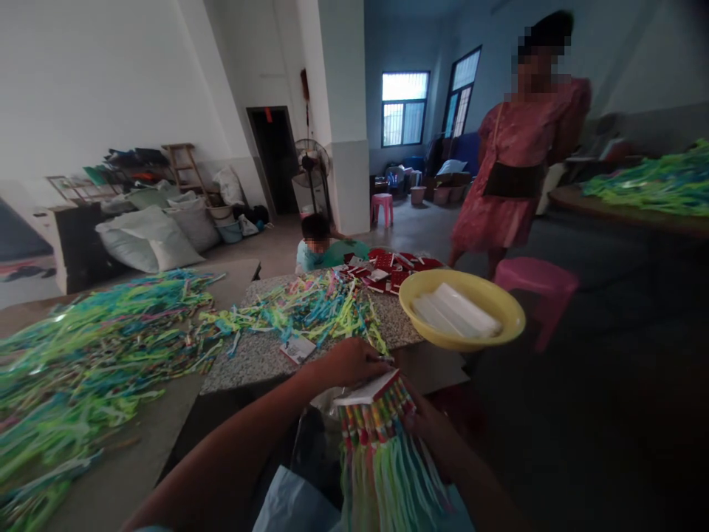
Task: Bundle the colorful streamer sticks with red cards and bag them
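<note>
In front of my lap is a bundle of short, bright patterned tubes (371, 423) set side by side, with long pale green, yellow and pink streamers (382, 473) hanging down from them. A white card with a red edge (365, 391) lies across the top of the row. My left hand (357, 362) is closed at the far edge of the card, its fingertips partly hidden. Against the right side of the bundle, my right hand (426, 417) is closed round the tubes, with most of its fingers out of sight.
Loose streamers (310, 303) and a flat card (298, 349) lie on the speckled tabletop (238, 373). More streamers (111, 332) cover the left table. Red cards (393, 270) and a yellow basin (410, 310) with clear plastic packs are beyond. A person stands near a pink stool (537, 277); another is behind the table.
</note>
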Demonstrator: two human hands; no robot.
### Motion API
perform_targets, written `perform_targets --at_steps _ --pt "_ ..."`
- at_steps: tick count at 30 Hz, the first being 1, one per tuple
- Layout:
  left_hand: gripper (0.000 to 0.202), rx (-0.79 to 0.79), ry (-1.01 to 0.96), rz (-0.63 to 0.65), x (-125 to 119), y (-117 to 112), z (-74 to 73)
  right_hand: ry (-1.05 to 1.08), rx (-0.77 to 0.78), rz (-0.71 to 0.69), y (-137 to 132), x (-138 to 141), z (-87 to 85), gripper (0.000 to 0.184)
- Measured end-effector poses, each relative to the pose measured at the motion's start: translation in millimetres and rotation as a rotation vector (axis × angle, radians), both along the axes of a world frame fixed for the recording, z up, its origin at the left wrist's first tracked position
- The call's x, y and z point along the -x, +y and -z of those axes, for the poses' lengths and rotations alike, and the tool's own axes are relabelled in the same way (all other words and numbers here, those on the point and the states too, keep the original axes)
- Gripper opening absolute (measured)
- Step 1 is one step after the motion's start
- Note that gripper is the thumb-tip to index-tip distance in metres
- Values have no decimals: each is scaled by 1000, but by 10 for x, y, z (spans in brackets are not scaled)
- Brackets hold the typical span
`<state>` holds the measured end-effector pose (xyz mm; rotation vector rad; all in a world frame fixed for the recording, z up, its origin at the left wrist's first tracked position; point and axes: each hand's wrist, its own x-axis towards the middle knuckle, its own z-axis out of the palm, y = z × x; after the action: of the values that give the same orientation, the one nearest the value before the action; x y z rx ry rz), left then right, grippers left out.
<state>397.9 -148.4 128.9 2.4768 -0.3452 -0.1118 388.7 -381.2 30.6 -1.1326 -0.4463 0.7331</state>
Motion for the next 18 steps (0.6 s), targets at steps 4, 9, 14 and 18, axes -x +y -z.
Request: perform_targets --at_steps 4,9,14,18 --pt "53 101 102 85 22 -5 -16 -30 -63 -110 25 -29 -21 100" --pt "42 110 65 107 77 22 30 -99 9 -126 56 -46 111 82" --pt "21 30 -54 119 176 73 114 -111 71 -61 93 -16 307 66" --pt "10 -156 -215 23 243 68 166 -109 166 -39 149 -15 405 56"
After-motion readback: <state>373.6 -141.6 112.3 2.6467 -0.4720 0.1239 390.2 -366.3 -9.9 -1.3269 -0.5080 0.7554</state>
